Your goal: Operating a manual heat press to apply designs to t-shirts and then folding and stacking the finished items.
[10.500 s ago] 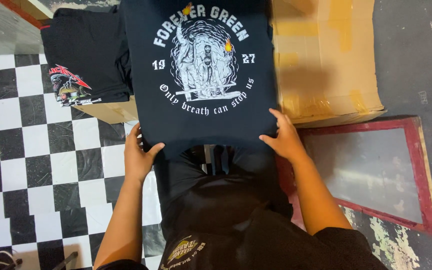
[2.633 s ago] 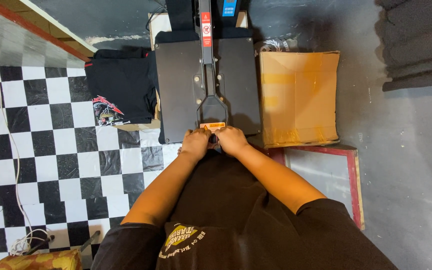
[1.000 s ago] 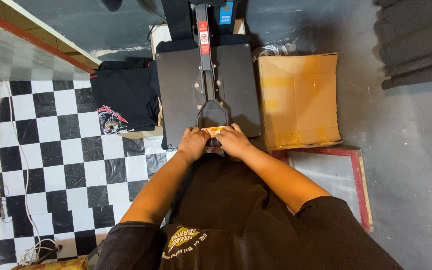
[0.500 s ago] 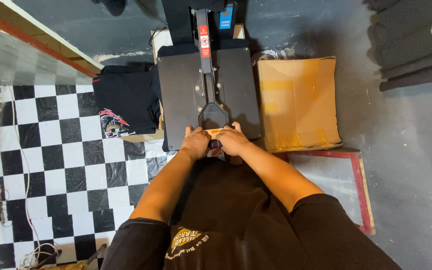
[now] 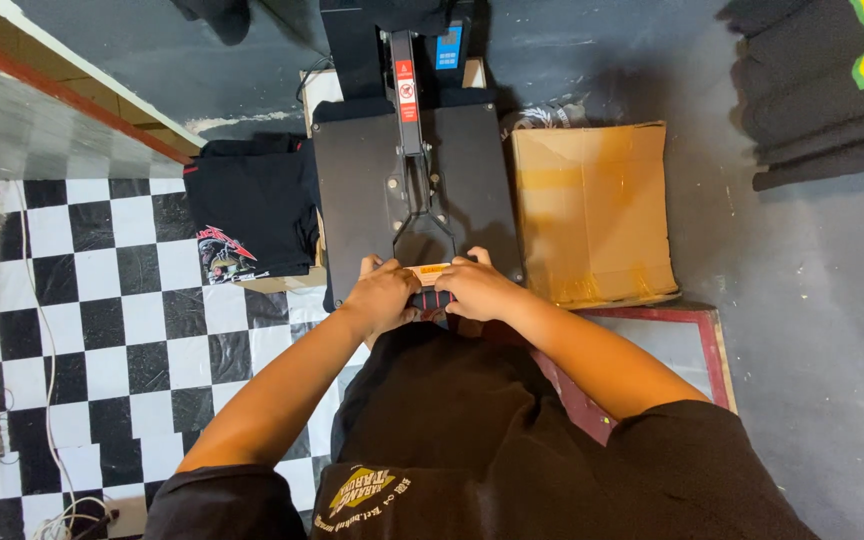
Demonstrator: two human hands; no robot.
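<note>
Press handle [image 5: 430,298] (mostly hidden) sits under left hand [image 5: 384,296] and right hand [image 5: 478,290], fingers apparently curled around it.

One heat press [image 5: 417,190], one cardboard box [image 5: 592,210], perhaps two shirt stacks [image 5: 252,215], two hands [image 5: 382,295].

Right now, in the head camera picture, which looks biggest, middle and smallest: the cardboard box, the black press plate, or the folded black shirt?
1. Black press plate
2. Cardboard box, nearly alike
3. Folded black shirt
</note>
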